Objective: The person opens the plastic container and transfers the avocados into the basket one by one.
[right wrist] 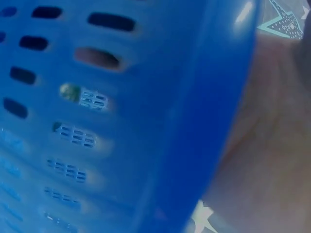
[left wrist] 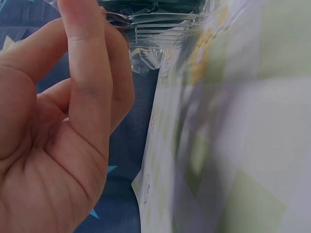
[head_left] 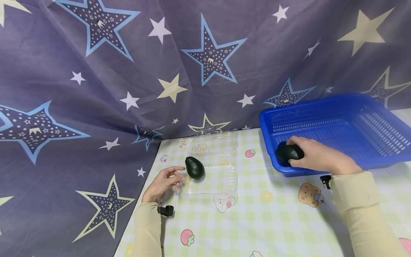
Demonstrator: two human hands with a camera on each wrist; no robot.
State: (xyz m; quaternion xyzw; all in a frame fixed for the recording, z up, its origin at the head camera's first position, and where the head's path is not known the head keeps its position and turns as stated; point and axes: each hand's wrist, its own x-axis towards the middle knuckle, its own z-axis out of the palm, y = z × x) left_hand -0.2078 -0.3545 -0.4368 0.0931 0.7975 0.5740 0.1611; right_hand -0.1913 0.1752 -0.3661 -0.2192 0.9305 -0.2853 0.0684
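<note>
A dark green avocado (head_left: pixel 194 168) lies in a clear plastic clamshell box (head_left: pixel 221 182), whose lid is folded back toward the curtain. My left hand (head_left: pixel 164 182) is at the box's left side, thumb and forefinger at its edge beside the avocado. In the left wrist view, the box's ribbed wall (left wrist: pixel 165 36) shows just past the fingers. Another avocado (head_left: pixel 287 153) is gripped from above by my right hand (head_left: pixel 313 154), inside the near left corner of the blue plastic basket (head_left: pixel 268 142). The basket wall hides much of that hand in the right wrist view.
A checked tablecloth (head_left: pixel 250 221) with cartoon prints covers the table. Behind it and along the left hangs a purple-grey curtain (head_left: pixel 138 64) with stars. The basket's perforated walls rise around my right hand.
</note>
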